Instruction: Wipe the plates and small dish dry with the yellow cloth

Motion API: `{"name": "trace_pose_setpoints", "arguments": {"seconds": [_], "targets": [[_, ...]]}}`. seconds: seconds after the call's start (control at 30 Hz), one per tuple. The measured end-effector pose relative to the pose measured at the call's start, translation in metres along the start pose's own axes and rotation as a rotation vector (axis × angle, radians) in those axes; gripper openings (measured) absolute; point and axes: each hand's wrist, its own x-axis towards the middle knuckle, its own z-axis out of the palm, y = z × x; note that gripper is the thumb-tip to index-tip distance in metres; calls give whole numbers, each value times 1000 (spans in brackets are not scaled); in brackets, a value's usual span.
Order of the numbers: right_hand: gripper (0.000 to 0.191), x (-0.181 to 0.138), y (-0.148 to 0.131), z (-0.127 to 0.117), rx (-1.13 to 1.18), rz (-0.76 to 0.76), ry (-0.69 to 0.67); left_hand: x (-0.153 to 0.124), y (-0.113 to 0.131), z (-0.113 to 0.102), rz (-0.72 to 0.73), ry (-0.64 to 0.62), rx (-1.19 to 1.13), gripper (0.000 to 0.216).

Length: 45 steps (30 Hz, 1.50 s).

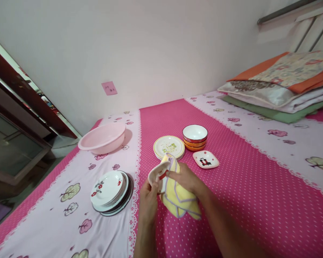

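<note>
My left hand (148, 200) grips a small white dish (157, 172) with a red mark, held tilted above the pink dotted cloth. My right hand (184, 178) presses a yellow cloth (177, 197) against that dish, fingers closed on the cloth. Just beyond the hands lies a stack of flat plates (169, 146) with a green pattern. To its right stands a stack of orange bowls (195, 137), white inside. A small square white dish (206, 159) with a red and black figure lies in front of the bowls.
A pile of white floral plates (111, 191) lies at the left. A pink plastic basin (102, 137) sits farther back left. Folded quilts and a pillow (280, 84) are stacked at the back right. A wall runs behind, with a window frame (16, 118) at the left.
</note>
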Motion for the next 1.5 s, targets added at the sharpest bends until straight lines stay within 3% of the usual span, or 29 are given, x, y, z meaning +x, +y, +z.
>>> {"name": "trace_pose_setpoints", "arguments": {"seconds": [0.1, 0.17, 0.3, 0.4, 0.47, 0.53, 0.63, 0.73, 0.9, 1.13, 1.3, 1.43, 1.5], "targets": [[37, -3, -4, -6, 61, -48, -156, 0, 1, 2, -56, 44, -149, 42], [42, -3, -7, -14, 94, -51, -160, -1, 5, 7, -87, 109, -231, 34], [37, -6, -18, -34, 18, -72, 124, -3, 13, 14, -127, 247, -311, 23], [27, -13, -32, -41, -78, -224, 365, -3, 15, 16, -151, 240, -353, 25], [21, -20, -42, -37, -135, -362, 421, -3, 16, 18, -186, 204, -401, 29], [31, -25, -49, -27, -205, -495, 371, -3, 17, 20, -209, 170, -456, 32], [54, -29, -51, -6, -340, -697, 153, -2, 17, 22, -161, 142, -528, 35], [51, -26, -42, 16, -478, -779, -79, -2, 11, 19, -73, 188, -563, 34], [35, -21, -25, 39, -680, -703, -172, 3, -11, 5, 65, 272, -593, 43], [52, -22, -20, 46, -630, -567, -143, 5, -15, 3, 254, 214, -355, 45], [54, -20, -13, 48, -320, -457, -41, -3, -6, 5, 379, 230, -31, 57], [25, -13, -8, 43, 67, -165, -18, -8, -1, 8, 473, 192, 209, 52], [22, -10, -7, 41, 265, -75, -28, -10, 3, 10, 519, 147, 281, 54]]}}
